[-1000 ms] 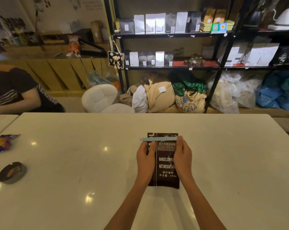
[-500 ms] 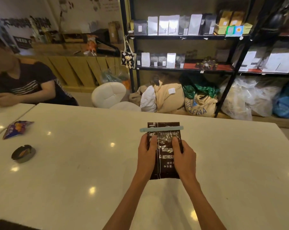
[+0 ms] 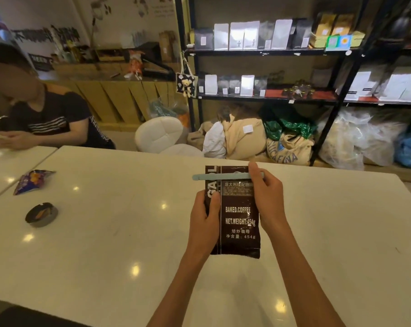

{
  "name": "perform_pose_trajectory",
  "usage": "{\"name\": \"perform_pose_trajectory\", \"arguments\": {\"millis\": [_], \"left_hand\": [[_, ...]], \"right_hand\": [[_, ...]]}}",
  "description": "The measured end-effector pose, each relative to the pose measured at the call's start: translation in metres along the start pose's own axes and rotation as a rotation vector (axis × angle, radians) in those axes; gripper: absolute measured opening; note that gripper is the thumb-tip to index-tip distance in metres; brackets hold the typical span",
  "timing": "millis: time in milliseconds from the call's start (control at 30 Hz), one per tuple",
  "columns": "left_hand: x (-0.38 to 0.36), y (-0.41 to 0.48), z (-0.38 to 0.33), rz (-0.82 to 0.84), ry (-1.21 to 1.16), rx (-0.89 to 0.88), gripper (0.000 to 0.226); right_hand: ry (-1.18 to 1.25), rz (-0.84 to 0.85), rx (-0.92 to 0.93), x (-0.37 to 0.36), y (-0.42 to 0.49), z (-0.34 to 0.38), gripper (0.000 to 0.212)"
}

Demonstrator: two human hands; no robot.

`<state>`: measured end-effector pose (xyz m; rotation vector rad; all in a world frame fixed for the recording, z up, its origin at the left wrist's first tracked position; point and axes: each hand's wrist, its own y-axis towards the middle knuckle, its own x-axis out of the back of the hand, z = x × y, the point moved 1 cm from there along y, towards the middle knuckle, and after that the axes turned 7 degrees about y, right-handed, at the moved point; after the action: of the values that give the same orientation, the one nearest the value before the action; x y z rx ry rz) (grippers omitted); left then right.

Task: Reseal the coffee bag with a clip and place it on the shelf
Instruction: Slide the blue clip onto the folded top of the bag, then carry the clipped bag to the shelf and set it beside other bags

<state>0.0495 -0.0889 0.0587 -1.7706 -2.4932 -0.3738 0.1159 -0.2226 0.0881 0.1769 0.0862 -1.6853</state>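
Note:
A dark brown coffee bag (image 3: 238, 218) with white lettering is held up over the white table (image 3: 105, 232). A pale blue clip (image 3: 221, 177) runs across the bag near its top. My left hand (image 3: 205, 223) grips the bag's left edge, thumb on the front. My right hand (image 3: 265, 197) holds the right edge, its fingertips pinching the clip's right end. The black shelf (image 3: 265, 52) stands beyond the table with rows of bags on it.
A person (image 3: 46, 116) sits at the far left. A snack packet (image 3: 32, 180) and a dark ashtray (image 3: 42, 214) lie on the table's left. White stools (image 3: 159, 134), burlap sacks (image 3: 287, 147) and plastic bags (image 3: 355, 140) sit between the table and the shelf.
The bag has lifted and turned more upright. My right hand slid up to the clip's right end. The view has shifted left.

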Motion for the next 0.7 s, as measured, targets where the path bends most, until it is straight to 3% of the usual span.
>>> {"name": "perform_pose_trajectory", "arguments": {"millis": [300,533,600,700], "left_hand": [[0.014,0.023,0.009,0.145,0.049,-0.016,0.008],[-0.034,0.014,0.016,0.336,0.01,-0.022,0.009],[-0.055,0.006,0.014,0.381,-0.007,-0.002,0.01],[-0.092,-0.006,0.006,0.404,-0.048,0.048,0.017]], "right_hand": [[-0.022,-0.306,0.002,-0.016,-0.013,-0.015,0.048],[-0.021,-0.603,0.045,0.033,-0.026,-0.02,0.056],[-0.016,-0.555,-0.014,0.056,-0.028,-0.014,0.059],[-0.056,-0.321,-0.099,0.1,-0.04,-0.001,0.065]]}}
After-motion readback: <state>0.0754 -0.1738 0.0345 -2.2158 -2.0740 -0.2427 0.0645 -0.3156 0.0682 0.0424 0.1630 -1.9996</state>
